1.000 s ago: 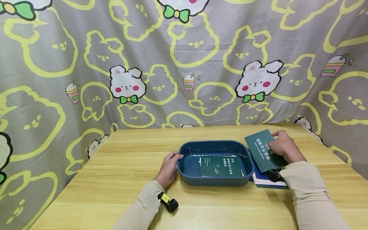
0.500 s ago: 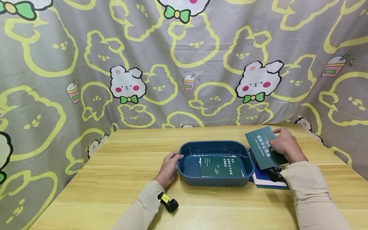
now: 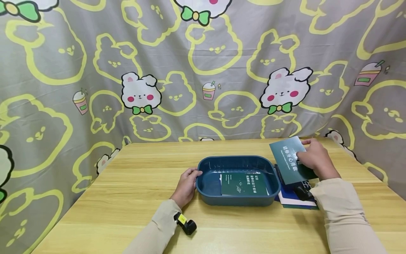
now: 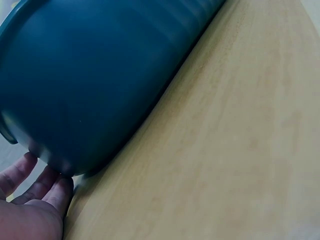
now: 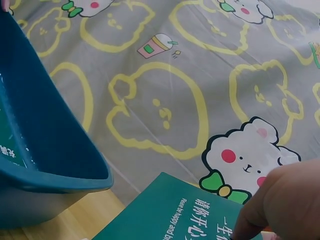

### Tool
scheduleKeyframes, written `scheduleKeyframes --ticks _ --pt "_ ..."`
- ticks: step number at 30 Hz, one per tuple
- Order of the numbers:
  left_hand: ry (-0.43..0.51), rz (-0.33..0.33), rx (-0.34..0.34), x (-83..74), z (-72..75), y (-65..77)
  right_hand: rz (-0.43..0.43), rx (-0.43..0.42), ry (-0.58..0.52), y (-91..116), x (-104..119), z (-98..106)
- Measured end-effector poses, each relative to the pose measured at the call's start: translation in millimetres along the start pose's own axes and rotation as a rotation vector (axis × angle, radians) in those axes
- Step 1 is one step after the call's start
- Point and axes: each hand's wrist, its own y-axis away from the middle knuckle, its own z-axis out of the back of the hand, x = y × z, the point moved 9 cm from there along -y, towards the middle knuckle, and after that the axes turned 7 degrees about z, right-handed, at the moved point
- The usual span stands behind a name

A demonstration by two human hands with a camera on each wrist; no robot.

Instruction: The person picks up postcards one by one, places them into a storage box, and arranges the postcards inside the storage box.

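Along the near edge, at left, a beige left sleeve (image 3: 155,224) reaches forward over the wood table (image 3: 104,204), with a black left camera (image 3: 190,227), yellow label showing, at the wrist. Past the cuff, the left hand (image 3: 185,187) holds the left end of the blue tub (image 3: 238,201): its thumb laps the rim, and in the left wrist view its fingers (image 4: 59,192) touch the outer wall. Behind the tub, across the whole width, hangs a grey curtain (image 3: 196,77) printed with yellow outlines, white animal faces in green bows and pink cups.

The tub rests on the table, long side facing the person. On its floor, right of the middle, lies a green inner card (image 3: 242,185) with white writing and a ringed planet. Just right of the tub, a pile (image 3: 288,198) of blue, white and green sheets lies on the table, partly hidden.

Over the pile tilts the held card (image 3: 287,160), green with white writing. The right hand (image 3: 318,159) pinches its right side, thumb on the printed face. Whether its lower edge touches the pile, I cannot tell. A black right camera (image 3: 302,193) sits at the wrist, by the right sleeve (image 3: 344,211).
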Motion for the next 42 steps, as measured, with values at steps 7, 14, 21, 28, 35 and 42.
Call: scheduleKeyframes --ticks 7,14,21,28,35,42 --pt "-0.009 -0.001 0.002 -1.2 -1.0 2.0 0.025 -0.020 0.003 1 3 2" --pt "0.003 -0.005 -0.004 -1.2 -0.5 1.0 0.047 -0.050 -0.002 2 9 4" --pt "-0.002 -0.010 0.003 -1.7 -0.5 1.4 0.054 -0.055 -0.013 3 13 3" --pt "-0.004 -0.064 0.041 -6.5 -1.8 5.1 0.086 -0.062 -0.017 4 18 1" --pt "-0.005 -0.004 0.006 -1.3 0.8 0.7 0.093 -0.072 -0.024 6 23 -1" --pt "-0.010 -0.009 0.005 -1.6 0.5 1.0 0.129 -0.080 -0.013 9 31 0"
